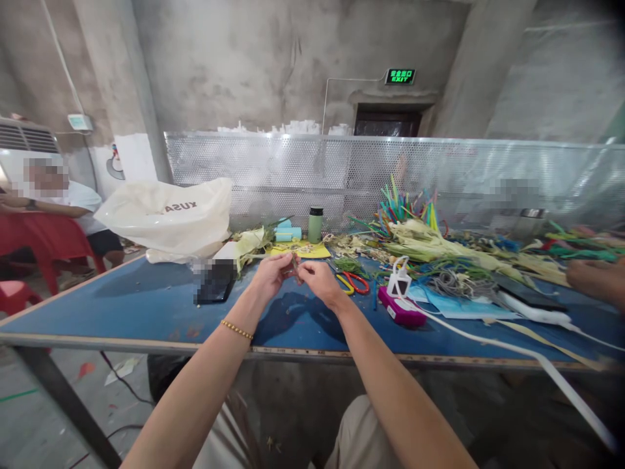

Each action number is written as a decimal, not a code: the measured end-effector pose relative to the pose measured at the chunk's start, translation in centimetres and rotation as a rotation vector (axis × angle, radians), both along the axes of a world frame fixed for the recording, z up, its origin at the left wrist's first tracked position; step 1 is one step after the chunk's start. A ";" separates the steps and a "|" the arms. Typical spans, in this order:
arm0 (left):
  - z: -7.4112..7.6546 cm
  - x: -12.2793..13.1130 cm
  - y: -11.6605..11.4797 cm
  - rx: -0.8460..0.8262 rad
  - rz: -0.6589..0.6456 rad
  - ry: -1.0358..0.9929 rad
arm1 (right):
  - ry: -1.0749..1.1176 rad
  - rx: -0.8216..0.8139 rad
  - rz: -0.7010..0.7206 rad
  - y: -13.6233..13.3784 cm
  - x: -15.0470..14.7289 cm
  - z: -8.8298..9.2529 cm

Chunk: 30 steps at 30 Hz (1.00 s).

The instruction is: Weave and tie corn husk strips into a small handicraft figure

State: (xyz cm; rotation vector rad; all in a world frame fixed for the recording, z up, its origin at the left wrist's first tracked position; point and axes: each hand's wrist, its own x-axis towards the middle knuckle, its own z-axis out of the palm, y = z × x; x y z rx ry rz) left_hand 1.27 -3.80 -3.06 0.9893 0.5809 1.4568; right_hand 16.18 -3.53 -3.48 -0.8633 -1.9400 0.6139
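Note:
Above the blue table, my left hand and my right hand meet, fingers pinched together. Between the fingertips is a small, thin greenish-brown piece; its exact kind is too small to make out. Just right of my right hand lie pliers or scissors with red and yellow handles, beside a little heap of green strands. A yellow sheet with small scraps on it lies behind my hands. Left of my left hand rests a black phone.
Further off stand a white plastic bag and a green bottle. Dried husks and coloured pipe cleaners pile up at right. A white cable runs from the magenta box over the table edge. Another person's hand is at far right.

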 end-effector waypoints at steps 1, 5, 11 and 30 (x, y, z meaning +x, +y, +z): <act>0.1 -0.2 0.1 -0.002 0.017 -0.026 | -0.002 -0.081 0.061 -0.1 0.1 -0.1; 0.5 -1.1 0.5 -0.066 0.123 -0.138 | -0.134 -0.304 0.219 -0.3 0.5 -0.2; 0.4 -0.9 0.9 -0.118 0.135 -0.127 | 0.020 -0.026 -0.136 0.2 0.7 0.1; 0.3 0.4 -0.4 0.210 0.095 0.257 | 0.357 0.053 -0.256 0.5 0.9 0.7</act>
